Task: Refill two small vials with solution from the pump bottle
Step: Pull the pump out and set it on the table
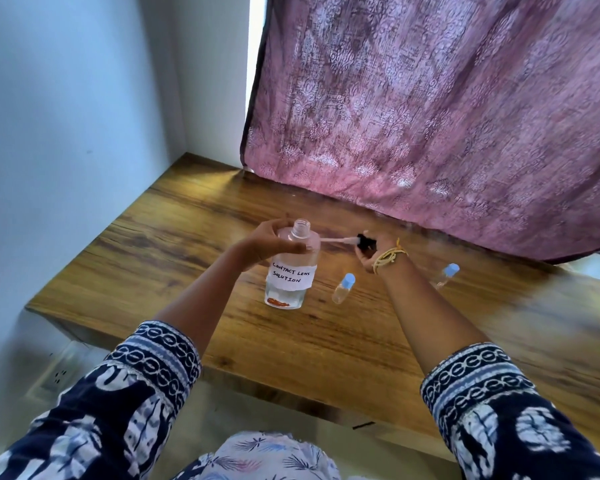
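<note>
Our left hand (272, 239) is curled around the shoulder of the clear bottle (291, 268), holding it upright on the wooden table (222, 306). The bottle's neck is bare and open at the top, and a white label handwritten "CONTACT LENS SOLUTION" wraps its middle. Our right hand (369, 252) is to the right of the bottle, fingers closed on the black pump head (366, 241), which is out of the bottle; its thin white tube points back toward the bottle's neck, the tip close to the shoulder. A yellow thread is tied around our right wrist.

Two small vials stand to the right of the bottle, both with light blue caps on. The nearer vial (343, 288) is just beside the bottle's base, under our right wrist. The farther vial (447, 274) is well apart from the bottle, beyond our right forearm, and looks blurred.

Behind the bottle, a pink patterned curtain (447, 116) hangs down to the table's far edge, and a pale wall (66, 116) rises to the bottle's left.
</note>
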Available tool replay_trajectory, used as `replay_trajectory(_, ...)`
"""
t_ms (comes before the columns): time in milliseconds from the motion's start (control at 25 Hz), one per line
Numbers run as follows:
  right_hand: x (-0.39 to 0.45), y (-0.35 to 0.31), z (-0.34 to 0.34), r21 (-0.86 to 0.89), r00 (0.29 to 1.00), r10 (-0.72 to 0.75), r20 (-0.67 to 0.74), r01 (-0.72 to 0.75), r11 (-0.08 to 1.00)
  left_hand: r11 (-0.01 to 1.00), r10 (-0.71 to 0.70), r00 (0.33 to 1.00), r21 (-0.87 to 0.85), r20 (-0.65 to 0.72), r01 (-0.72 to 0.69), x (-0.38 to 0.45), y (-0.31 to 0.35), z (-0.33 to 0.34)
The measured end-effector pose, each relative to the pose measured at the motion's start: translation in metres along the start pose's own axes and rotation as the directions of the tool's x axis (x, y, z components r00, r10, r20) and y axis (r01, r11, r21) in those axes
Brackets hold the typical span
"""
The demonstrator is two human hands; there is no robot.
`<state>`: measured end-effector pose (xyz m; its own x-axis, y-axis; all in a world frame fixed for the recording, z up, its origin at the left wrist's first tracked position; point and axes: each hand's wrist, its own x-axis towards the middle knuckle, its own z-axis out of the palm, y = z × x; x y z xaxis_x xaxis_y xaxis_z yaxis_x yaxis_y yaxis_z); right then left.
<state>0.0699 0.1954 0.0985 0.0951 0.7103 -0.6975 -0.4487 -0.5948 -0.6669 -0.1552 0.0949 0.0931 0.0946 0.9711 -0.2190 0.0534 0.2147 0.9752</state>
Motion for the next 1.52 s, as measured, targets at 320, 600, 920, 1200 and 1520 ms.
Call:
replay_trajectory(320, 0.039, 0.021, -0.037, -0.167, 0.993, 0.111, -0.048, -0.118, 0.979, 0.999, 0.032, 0.999, -0.038, 0.004, -0.032, -0.001, -0.009, 0.0)
replay_trajectory(600, 0.05, 0.042, -0.048, -0.324, 0.996, 0.085, -0.042, -0.094, 0.941, 0.997, 0.069, 0.998, -0.023, 0.008, -0.069, -0.004, -0.015, 0.001)
replay_trajectory(920, 0.034, 0.053, -0.058, -0.368, 0.998, 0.033, -0.062, -0.054, 0.928, 0.988, 0.147, 0.989, -0.055, 0.023, -0.146, -0.023, -0.027, 0.009)
replay_trajectory(1200, 0.017, 0.063, -0.07, -0.512, 0.965, -0.25, -0.084, 0.174, 0.841, 0.969, 0.037, 0.993, 0.24, 0.108, -0.063, -0.035, -0.033, -0.001)
replay_trajectory(1520, -0.008, 0.079, -0.062, -0.719, 0.771, -0.487, 0.41, 0.602, 0.347, 0.521, -0.543, 0.835, 0.742, -0.092, 0.421, -0.063, -0.043, 0.024)
